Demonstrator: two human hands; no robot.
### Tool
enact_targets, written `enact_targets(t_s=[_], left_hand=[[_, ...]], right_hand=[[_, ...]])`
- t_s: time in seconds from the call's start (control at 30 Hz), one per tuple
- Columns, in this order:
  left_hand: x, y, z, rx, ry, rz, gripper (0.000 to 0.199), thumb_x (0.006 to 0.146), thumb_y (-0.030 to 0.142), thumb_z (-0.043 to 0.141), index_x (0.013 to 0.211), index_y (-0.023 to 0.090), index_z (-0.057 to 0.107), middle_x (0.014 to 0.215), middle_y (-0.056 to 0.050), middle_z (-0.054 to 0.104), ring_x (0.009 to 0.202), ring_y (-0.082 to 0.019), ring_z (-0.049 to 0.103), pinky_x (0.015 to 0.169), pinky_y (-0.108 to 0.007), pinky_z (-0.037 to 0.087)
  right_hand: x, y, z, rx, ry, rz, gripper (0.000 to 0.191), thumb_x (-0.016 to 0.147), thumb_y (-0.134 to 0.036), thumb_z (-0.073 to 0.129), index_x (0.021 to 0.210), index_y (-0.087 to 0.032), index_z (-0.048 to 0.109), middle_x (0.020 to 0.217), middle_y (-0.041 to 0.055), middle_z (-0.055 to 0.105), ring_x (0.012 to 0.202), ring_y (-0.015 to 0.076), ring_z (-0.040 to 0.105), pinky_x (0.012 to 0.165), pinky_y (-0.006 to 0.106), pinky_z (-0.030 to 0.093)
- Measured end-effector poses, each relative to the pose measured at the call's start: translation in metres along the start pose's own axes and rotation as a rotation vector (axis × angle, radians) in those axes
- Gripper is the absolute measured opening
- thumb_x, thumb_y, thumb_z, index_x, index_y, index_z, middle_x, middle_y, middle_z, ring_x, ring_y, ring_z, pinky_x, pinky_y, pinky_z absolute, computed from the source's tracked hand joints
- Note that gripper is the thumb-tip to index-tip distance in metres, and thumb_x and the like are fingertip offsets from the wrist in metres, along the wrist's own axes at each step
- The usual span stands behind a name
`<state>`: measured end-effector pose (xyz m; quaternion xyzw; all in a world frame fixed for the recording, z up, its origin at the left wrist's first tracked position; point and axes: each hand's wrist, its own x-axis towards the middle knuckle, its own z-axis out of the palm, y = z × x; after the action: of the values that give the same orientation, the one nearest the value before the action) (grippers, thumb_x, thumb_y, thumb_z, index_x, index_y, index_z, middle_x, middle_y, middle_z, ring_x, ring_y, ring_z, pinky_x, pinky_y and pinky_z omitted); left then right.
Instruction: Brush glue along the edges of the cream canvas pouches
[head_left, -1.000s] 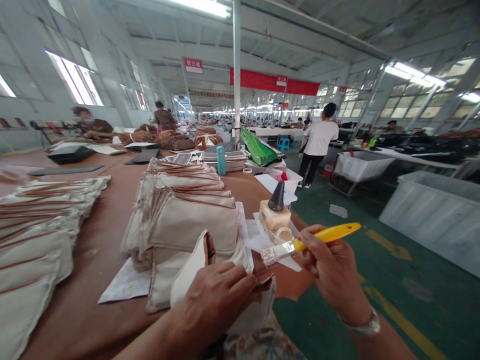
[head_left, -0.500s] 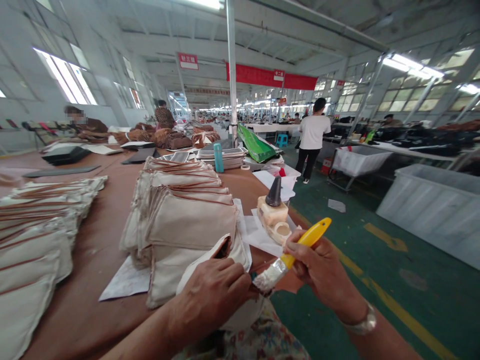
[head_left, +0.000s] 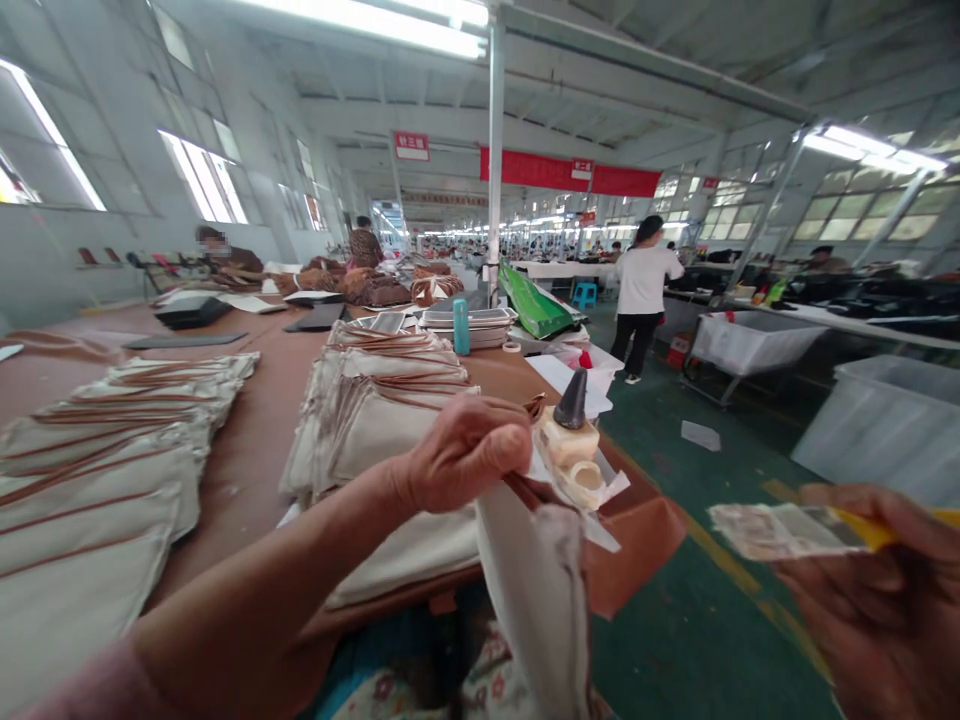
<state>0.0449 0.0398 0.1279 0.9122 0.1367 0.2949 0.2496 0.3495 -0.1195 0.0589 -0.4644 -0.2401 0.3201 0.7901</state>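
My left hand point(head_left: 472, 450) is closed on the upper edge of a beige fabric piece point(head_left: 529, 590), which hangs down over my lap past the table's front edge. Out to the right, my right hand point(head_left: 885, 590) grips a paintbrush point(head_left: 787, 528) by its yellow handle, the whitish, caked bristles pointing left and touching nothing. Beyond the left hand stands a glue bottle point(head_left: 568, 440) with a dark cone-shaped top and a round opening at its front. A pile of beige fabric pieces with brown edges point(head_left: 382, 425) lies just left of it.
More beige pieces point(head_left: 97, 500) fan out on the left of the brown-covered table point(head_left: 247, 460). A teal bottle point(head_left: 460, 327) and a green bag point(head_left: 536, 300) stand farther back. White bins point(head_left: 885, 420) are on the green floor at right, where a person in white point(head_left: 645, 280) stands.
My left hand has risen, lifting the fabric piece so that it hangs. My right hand has drawn the brush away from the fabric, far to the right. The view has shifted left.
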Motion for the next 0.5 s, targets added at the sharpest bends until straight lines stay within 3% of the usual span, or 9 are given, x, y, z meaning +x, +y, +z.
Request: enact_targets(t_s=[0.07,0.13,0.2,0.27,0.37,0.5], left_hand=[[-0.012,-0.022,-0.016,-0.087,-0.044,-0.14,0.088,0.091,0.079,0.011,0.067,0.015,0.066,0.064,-0.006,0.059,0.06,-0.016,0.054,0.063,-0.029,0.043],[-0.035,-0.055,-0.028,-0.086,-0.144,-0.365,0.089,0.093,0.077,0.01,0.07,0.014,0.07,0.066,-0.007,0.062,0.063,-0.017,0.058,0.066,-0.028,0.045],[-0.063,-0.09,-0.033,-0.019,-0.209,-0.592,0.085,0.094,0.074,0.016,0.073,0.013,0.072,0.068,-0.008,0.066,0.067,-0.018,0.061,0.07,-0.027,0.047],[-0.088,-0.119,-0.03,0.079,-0.19,-0.726,0.075,0.093,0.07,0.027,0.076,0.012,0.072,0.068,-0.007,0.067,0.066,-0.018,0.061,0.067,-0.026,0.046],[-0.108,-0.14,-0.008,0.217,-0.11,-0.78,0.049,0.09,0.055,0.046,0.082,0.014,0.07,0.071,-0.003,0.065,0.066,-0.016,0.057,0.062,-0.024,0.041],[-0.099,-0.146,0.046,0.345,-0.091,-0.765,0.023,0.081,0.036,0.062,0.095,0.019,0.07,0.09,-0.004,0.069,0.081,-0.019,0.061,0.071,-0.025,0.042]], right_hand=[[-0.002,0.007,-0.004,0.086,0.043,0.082,0.019,0.075,-0.037,0.079,0.082,-0.024,0.069,0.057,-0.0029,0.031,0.041,0.0077,0.03,0.037,0.023,0.045],[-0.006,0.019,0.002,0.118,0.096,0.156,0.024,0.069,-0.035,0.084,0.084,-0.023,0.069,0.058,-0.0033,0.034,0.042,0.0077,0.034,0.042,0.023,0.051],[-0.012,0.032,0.014,0.119,0.124,0.228,0.03,0.063,-0.034,0.088,0.08,-0.021,0.067,0.057,-0.0048,0.033,0.042,0.0066,0.032,0.042,0.02,0.051],[-0.016,0.044,0.027,0.124,0.165,0.304,0.034,0.057,-0.033,0.09,0.074,-0.019,0.063,0.057,-0.0056,0.033,0.042,0.0059,0.031,0.042,0.018,0.051],[-0.017,0.059,0.04,0.129,0.218,0.395,0.039,0.053,-0.031,0.092,0.068,-0.019,0.058,0.057,-0.0053,0.035,0.044,0.0062,0.035,0.042,0.016,0.049],[-0.016,0.076,0.045,0.169,0.183,0.405,0.046,0.054,-0.032,0.093,0.064,-0.018,0.051,0.054,-0.0061,0.035,0.04,0.0043,0.025,0.033,0.013,0.034]])
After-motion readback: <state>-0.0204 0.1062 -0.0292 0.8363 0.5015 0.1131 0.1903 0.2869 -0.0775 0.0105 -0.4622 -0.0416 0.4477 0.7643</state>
